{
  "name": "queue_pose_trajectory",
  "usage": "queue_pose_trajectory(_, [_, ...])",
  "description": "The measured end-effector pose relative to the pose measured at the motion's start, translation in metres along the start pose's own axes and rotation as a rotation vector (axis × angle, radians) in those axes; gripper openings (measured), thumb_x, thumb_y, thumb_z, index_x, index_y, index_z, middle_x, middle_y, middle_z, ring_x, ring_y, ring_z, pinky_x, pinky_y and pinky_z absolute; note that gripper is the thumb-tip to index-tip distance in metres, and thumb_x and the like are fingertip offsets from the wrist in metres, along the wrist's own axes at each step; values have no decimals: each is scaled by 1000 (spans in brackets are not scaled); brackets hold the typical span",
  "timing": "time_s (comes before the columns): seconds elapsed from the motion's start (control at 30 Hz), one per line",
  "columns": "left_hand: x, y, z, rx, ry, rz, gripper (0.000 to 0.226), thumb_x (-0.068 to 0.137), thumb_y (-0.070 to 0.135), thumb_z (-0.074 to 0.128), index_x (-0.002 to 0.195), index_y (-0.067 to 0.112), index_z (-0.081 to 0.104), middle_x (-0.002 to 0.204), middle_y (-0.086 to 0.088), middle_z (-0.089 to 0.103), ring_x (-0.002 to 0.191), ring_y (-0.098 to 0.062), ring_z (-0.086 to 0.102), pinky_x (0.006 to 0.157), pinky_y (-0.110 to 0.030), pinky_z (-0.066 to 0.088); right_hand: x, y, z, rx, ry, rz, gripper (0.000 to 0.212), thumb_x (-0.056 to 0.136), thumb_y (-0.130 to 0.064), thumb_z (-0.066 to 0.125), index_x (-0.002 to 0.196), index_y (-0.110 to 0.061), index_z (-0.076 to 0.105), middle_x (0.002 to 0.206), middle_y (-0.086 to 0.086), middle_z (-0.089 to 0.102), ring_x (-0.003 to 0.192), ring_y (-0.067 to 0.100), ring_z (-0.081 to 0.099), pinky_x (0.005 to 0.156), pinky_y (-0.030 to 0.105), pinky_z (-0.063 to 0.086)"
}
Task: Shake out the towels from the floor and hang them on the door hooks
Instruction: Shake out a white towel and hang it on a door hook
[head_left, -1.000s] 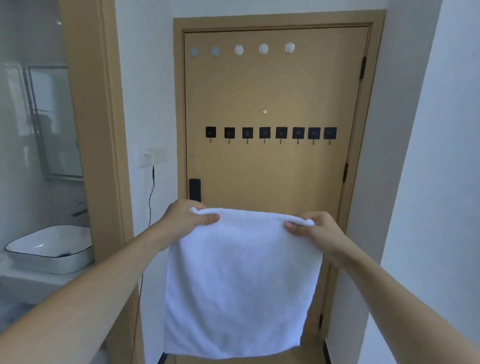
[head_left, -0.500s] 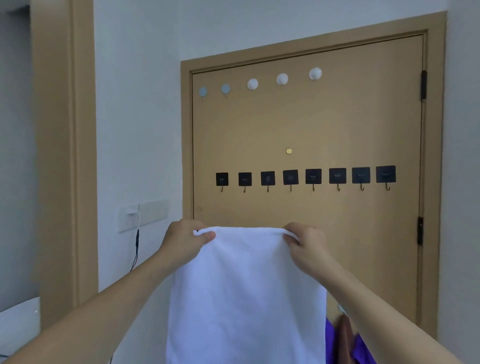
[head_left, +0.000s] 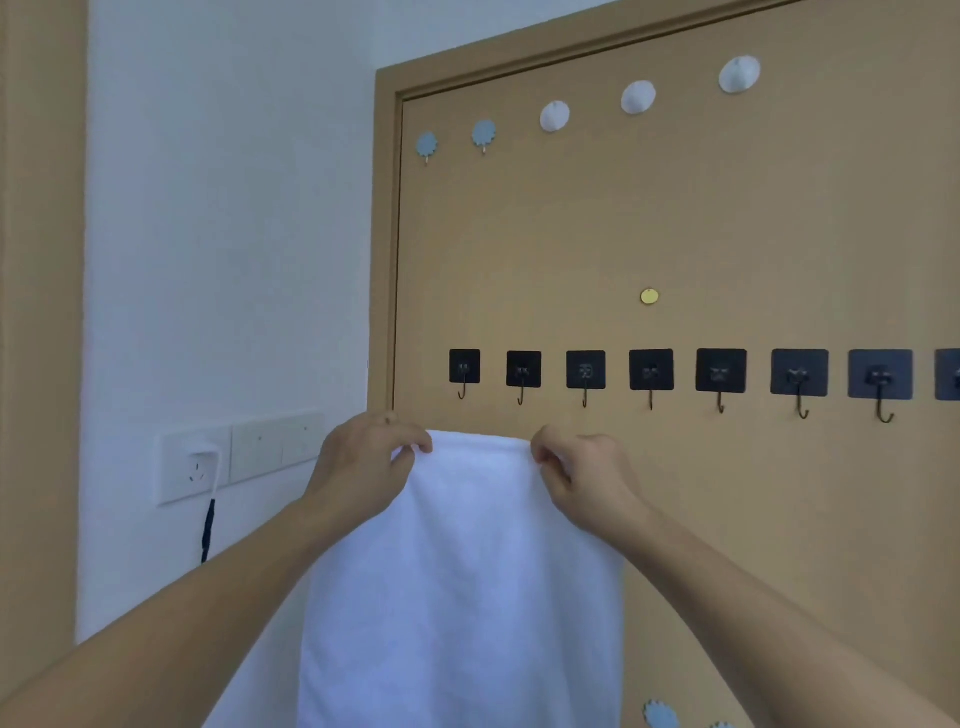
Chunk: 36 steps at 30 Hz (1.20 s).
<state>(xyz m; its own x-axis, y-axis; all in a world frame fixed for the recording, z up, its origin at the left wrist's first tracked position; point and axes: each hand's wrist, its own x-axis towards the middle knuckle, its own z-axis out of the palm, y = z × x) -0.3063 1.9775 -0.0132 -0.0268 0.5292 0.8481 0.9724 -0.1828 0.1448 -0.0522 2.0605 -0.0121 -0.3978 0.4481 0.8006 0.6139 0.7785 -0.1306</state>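
A white towel (head_left: 467, 582) hangs straight down in front of the tan door (head_left: 727, 234). My left hand (head_left: 363, 462) pinches its top edge on the left, and my right hand (head_left: 582, 478) pinches the top edge on the right. The two hands are close together, so the top edge bows up between them. Just above the towel's edge runs a row of black square hooks (head_left: 586, 374) on the door; the leftmost hook (head_left: 464, 370) lies a little above my left hand. The towel's lower end is cut off by the frame.
Higher on the door are round white hooks (head_left: 638, 96) and blue ones (head_left: 484, 135), plus a small gold disc (head_left: 649, 296). On the white wall at left sits a socket and switch panel (head_left: 244, 457) with a plugged cable (head_left: 209, 525). Blue stickers (head_left: 661, 716) show low on the door.
I have come closer to the door and the view has tilted up. My hands have drawn closer together on the towel's top edge and lifted it to just under the black hooks.
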Motion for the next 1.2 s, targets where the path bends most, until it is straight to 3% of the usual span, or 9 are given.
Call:
queue_pose_trajectory(0.1, [27, -36, 31, 60, 24, 49, 33, 88, 2, 61, 96, 30, 78, 71, 29, 41, 77, -11, 44, 62, -23, 31, 34, 12, 29, -148, -124, -47, 56, 87, -4, 42, 130, -34, 62, 64, 0, 57, 64, 25, 51, 59, 33, 41])
queue_pose_trajectory(0.23, [68, -84, 76, 106, 33, 62, 42, 87, 2, 60, 107, 34, 78, 68, 17, 42, 74, -15, 43, 56, -20, 24, 84, 19, 71, -346, -190, -112, 61, 92, -9, 36, 141, -42, 50, 80, 5, 59, 76, 27, 54, 59, 32, 35])
queue_pose_trajectory(0.47, [154, -140, 137, 97, 44, 98, 42, 97, 11, 53, 128, 34, 68, 89, 4, 49, 97, -26, 51, 61, -24, 29, 184, 48, 129, -617, -260, -33, 46, 85, -4, 40, 115, -32, 62, 69, 2, 40, 61, 23, 39, 49, 31, 23])
queue_pose_trajectory(0.63, [193, -180, 196, 13, -14, 130, 45, 61, -4, 81, 91, 30, 80, 65, 6, 38, 68, -18, 38, 45, -24, 40, 224, 58, 173, -737, -320, 97, 28, 79, 2, 47, 94, -15, 65, 68, -1, 41, 53, 15, 33, 47, 27, 23])
queue_pose_trajectory(0.77, [176, -182, 243, -111, -1, 60, 24, 75, 19, 54, 84, 14, 76, 76, 7, 51, 76, -19, 48, 58, -10, 24, 218, 68, 212, -615, -352, 132, 26, 80, -4, 45, 89, -18, 65, 67, -1, 43, 54, 18, 38, 47, 27, 24])
queue_pose_trajectory(0.9, [167, -178, 274, -110, 80, 151, 29, 81, 19, 48, 83, 19, 77, 96, -1, 64, 93, -26, 51, 77, -31, 42, 208, 88, 238, -289, -344, 211, 27, 89, -25, 41, 91, -24, 69, 69, 0, 58, 63, 18, 48, 51, 30, 29])
queue_pose_trajectory(1.0, [160, -179, 269, -17, 108, 179, 21, 78, 21, 52, 72, 27, 72, 88, 5, 57, 90, -22, 41, 78, -33, 29, 189, 94, 255, -147, -325, 271, 28, 94, -33, 43, 90, -22, 68, 82, -5, 64, 73, 17, 58, 59, 27, 41])
queue_pose_trajectory(1.1, [144, -173, 254, 73, -42, 188, 22, 75, 21, 51, 61, 24, 68, 74, 9, 44, 80, -21, 40, 73, -32, 27, 166, 87, 264, -295, -267, 183, 26, 95, -22, 48, 114, -20, 66, 118, -1, 52, 110, 24, 48, 88, 34, 44])
queue_pose_trajectory(1.2, [121, -163, 249, -141, -352, -12, 26, 91, 17, 44, 77, 10, 64, 69, 0, 54, 69, -16, 48, 61, -25, 31, 143, 72, 259, -131, -337, 232, 19, 91, -14, 44, 100, -13, 62, 103, -3, 54, 94, 18, 46, 74, 30, 42])
